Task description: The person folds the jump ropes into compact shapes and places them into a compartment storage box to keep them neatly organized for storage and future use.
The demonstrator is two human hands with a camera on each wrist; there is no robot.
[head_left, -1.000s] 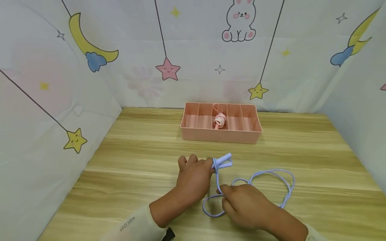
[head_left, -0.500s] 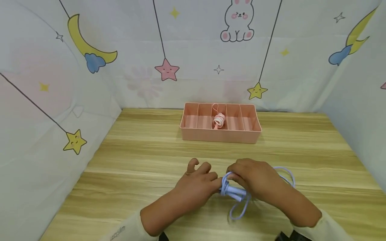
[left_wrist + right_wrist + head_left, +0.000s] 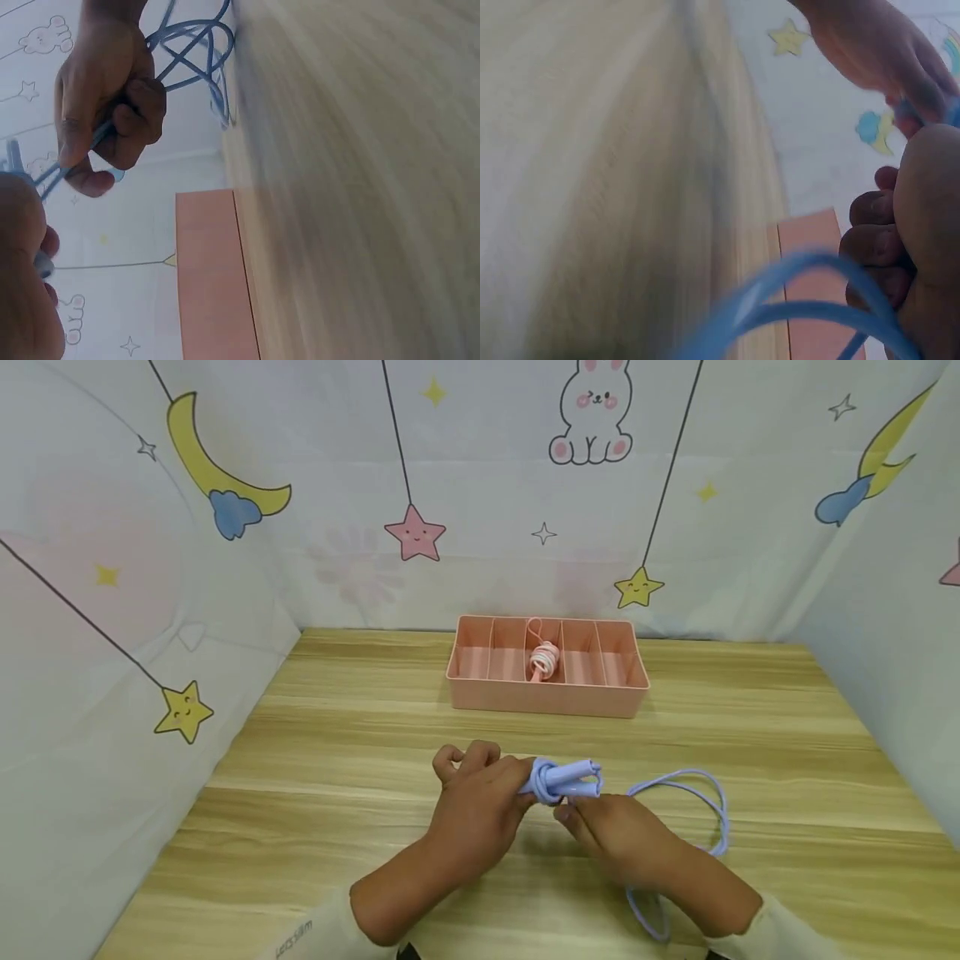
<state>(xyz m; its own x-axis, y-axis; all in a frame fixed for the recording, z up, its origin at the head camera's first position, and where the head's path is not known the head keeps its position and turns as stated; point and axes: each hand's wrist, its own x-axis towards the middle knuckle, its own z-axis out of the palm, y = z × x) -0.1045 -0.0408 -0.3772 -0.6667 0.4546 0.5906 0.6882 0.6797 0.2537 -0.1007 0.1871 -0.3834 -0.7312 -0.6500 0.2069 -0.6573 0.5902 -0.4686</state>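
A light-blue jump rope [image 3: 573,778] has its cord wound round its two tube-like handles. My left hand [image 3: 480,810] grips the wrapped handles, and their ends point to the right. Just below them, my right hand [image 3: 630,843] holds the cord, with curled fingers round it in the left wrist view. Taut cord [image 3: 51,178] runs between the hands there. The loose cord [image 3: 723,810] loops on the table past the right hand, and another loop [image 3: 648,918] hangs below that wrist. The left fingertips under the handles are hidden in the head view.
At the back of the wood-grain table [image 3: 337,710] stands a pink divided box [image 3: 547,697]. Its middle compartment holds a wound pink-and-white rope [image 3: 544,660]. Printed white cloth [image 3: 487,577] encloses the back and sides.
The cord has gained turns round the handles. My right hand went up over the handles, then came back down below them. The left hand dipped and rose again, tilting the handles.
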